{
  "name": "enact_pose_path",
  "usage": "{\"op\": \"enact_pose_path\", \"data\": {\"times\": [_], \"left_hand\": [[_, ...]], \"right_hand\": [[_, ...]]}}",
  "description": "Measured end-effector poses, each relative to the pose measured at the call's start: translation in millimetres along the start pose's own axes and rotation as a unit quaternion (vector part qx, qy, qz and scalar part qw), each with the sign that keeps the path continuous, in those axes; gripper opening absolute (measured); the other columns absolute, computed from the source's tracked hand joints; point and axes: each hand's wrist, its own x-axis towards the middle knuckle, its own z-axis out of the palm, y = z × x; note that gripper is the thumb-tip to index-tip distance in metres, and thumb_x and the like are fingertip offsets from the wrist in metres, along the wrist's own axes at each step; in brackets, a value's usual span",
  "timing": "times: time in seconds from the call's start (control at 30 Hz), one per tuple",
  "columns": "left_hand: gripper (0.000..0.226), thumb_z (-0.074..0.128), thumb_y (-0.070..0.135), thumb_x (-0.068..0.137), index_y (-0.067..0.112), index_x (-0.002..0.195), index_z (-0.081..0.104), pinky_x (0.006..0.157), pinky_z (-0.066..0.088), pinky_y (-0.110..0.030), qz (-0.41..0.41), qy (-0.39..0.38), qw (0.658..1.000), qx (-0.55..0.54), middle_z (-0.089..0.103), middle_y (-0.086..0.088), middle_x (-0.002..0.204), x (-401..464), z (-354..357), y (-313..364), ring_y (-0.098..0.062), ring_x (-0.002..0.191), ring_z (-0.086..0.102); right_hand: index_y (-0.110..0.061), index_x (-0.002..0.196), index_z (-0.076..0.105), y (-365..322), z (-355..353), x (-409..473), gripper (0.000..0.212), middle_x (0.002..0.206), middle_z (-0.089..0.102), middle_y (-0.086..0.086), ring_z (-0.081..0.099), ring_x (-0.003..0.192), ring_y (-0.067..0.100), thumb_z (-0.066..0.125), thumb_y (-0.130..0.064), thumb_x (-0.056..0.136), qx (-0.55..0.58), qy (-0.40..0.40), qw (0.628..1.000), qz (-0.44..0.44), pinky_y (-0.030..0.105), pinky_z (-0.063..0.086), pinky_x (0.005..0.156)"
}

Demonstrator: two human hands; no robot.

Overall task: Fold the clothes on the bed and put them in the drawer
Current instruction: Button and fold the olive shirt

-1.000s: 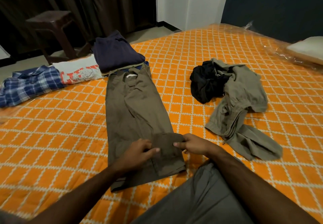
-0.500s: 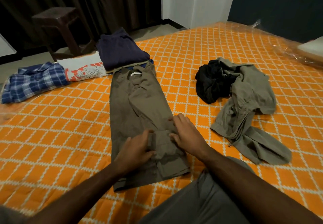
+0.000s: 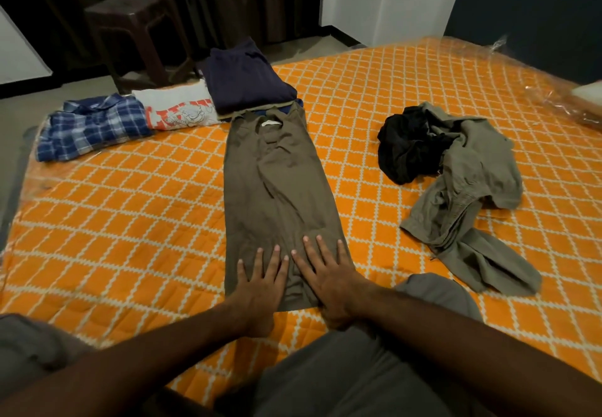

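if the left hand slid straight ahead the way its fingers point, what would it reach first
The left hand lies flat on the near end of the brown shirt, fingers pointing up its length. Going straight on, it would travel along the shirt to the collar, then probably meet the folded navy garment beyond it.

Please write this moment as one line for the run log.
stage: folding | left hand: flat on brown shirt | right hand: flat on it
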Motion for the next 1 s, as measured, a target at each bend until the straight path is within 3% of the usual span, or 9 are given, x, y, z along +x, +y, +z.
{"op": "enact_pose_path", "data": {"times": [0.13, 0.27, 0.37, 0.63, 0.7, 0.77, 0.87, 0.93, 1.0], "left_hand": [[0.115, 0.058, 0.035, 0.078, 0.014, 0.153, -0.028, 0.115, -0.005, -0.069, 0.01, 0.007, 1.0, -0.012, -0.034, -0.012, 0.159, -1, -1, -3, -0.044, 0.147, -0.025], [0.083, 0.04, 0.022, 0.099, 0.008, 0.154, -0.021, 0.117, 0.013, -0.068, 0.0, 0.059, 0.997, 0.053, -0.021, -0.02, 0.163, -1, 3, 0, -0.049, 0.149, -0.009], [0.066, 0.027, 0.017, 0.106, 0.003, 0.156, -0.013, 0.114, 0.025, -0.066, 0.011, 0.088, 0.993, 0.075, -0.011, -0.025, 0.163, 6, 5, -2, -0.053, 0.148, 0.005], [0.058, 0.026, 0.011, 0.105, 0.002, 0.158, 0.005, 0.12, 0.027, -0.045, 0.073, 0.042, 0.996, -0.005, 0.003, -0.023, 0.165, 5, -24, -36, -0.035, 0.152, 0.018], [0.049, 0.034, 0.012, 0.104, 0.001, 0.152, 0.03, 0.113, 0.036, -0.041, 0.094, 0.005, 0.994, -0.058, 0.032, -0.025, 0.156, 1, -46, -44, -0.036, 0.14, 0.04], [0.035, 0.04, 0.011, 0.1, 0.0, 0.13, 0.053, 0.095, 0.046, -0.043, 0.11, -0.045, 0.989, -0.084, 0.059, -0.026, 0.129, -9, -68, -51, -0.042, 0.116, 0.059], [0.026, 0.047, 0.013, 0.1, -0.004, 0.117, 0.058, 0.08, 0.044, -0.04, 0.141, -0.103, 0.98, -0.096, 0.062, -0.028, 0.116, -38, -90, -52, -0.039, 0.098, 0.062], [0.027, 0.047, 0.017, 0.104, -0.006, 0.116, 0.056, 0.064, 0.041, -0.023, 0.154, -0.14, 0.971, -0.117, 0.063, -0.026, 0.105, -61, -105, -46, -0.016, 0.074, 0.055], [0.021, 0.046, 0.016, 0.106, -0.003, 0.109, 0.056, 0.052, 0.036, -0.011, 0.158, -0.177, 0.961, -0.143, 0.054, -0.008, 0.074, -80, -111, -42, -0.006, 0.048, 0.045]], "right_hand": [[-0.019, 0.155, -0.027, 3, -5, -1, 0.127, 0.162, -0.029, 0.019, -0.024, 0.149, 0.042, 0.065, -0.053, 0.075, 0.031, -0.02, 0.999, -0.008, 0.071, -0.007, 0.115], [-0.013, 0.155, -0.026, -6, -4, 1, 0.123, 0.163, -0.022, 0.024, -0.015, 0.15, 0.048, 0.067, -0.048, 0.083, -0.02, -0.017, 1.0, 0.007, 0.072, 0.002, 0.116], [-0.012, 0.158, -0.017, -6, -8, 5, 0.102, 0.166, -0.011, 0.022, -0.004, 0.153, 0.045, 0.06, -0.035, 0.094, -0.011, -0.011, 1.0, 0.023, 0.067, 0.013, 0.119], [-0.012, 0.161, 0.005, 16, -36, 10, 0.074, 0.166, 0.007, 0.021, 0.015, 0.15, 0.045, 0.048, -0.026, 0.103, 0.085, -0.077, 0.993, 0.012, 0.057, 0.025, 0.119], [-0.006, 0.157, 0.023, 20, -58, 12, 0.062, 0.158, 0.027, 0.024, 0.035, 0.14, 0.044, 0.049, -0.019, 0.102, 0.123, -0.094, 0.988, -0.016, 0.049, 0.036, 0.113], [-0.003, 0.145, 0.043, 19, -83, 10, 0.048, 0.144, 0.048, 0.025, 0.051, 0.127, 0.042, 0.05, -0.011, 0.099, 0.172, -0.155, 0.972, -0.023, 0.042, 0.043, 0.101], [0.002, 0.128, 0.059, 8, -105, 1, 0.037, 0.126, 0.062, 0.026, 0.062, 0.105, 0.039, 0.05, -0.019, 0.098, 0.176, -0.195, 0.964, -0.049, 0.04, 0.044, 0.082], [0.004, 0.126, 0.061, -2, -101, -7, 0.047, 0.125, 0.063, 0.025, 0.061, 0.104, 0.038, 0.047, -0.028, 0.095, 0.173, -0.195, 0.964, -0.056, 0.039, 0.043, 0.081], [0.005, 0.13, 0.059, -15, -90, -9, 0.039, 0.129, 0.061, 0.027, 0.059, 0.115, 0.043, 0.046, -0.009, 0.097, 0.182, -0.214, 0.959, -0.024, 0.038, 0.045, 0.083]]}}
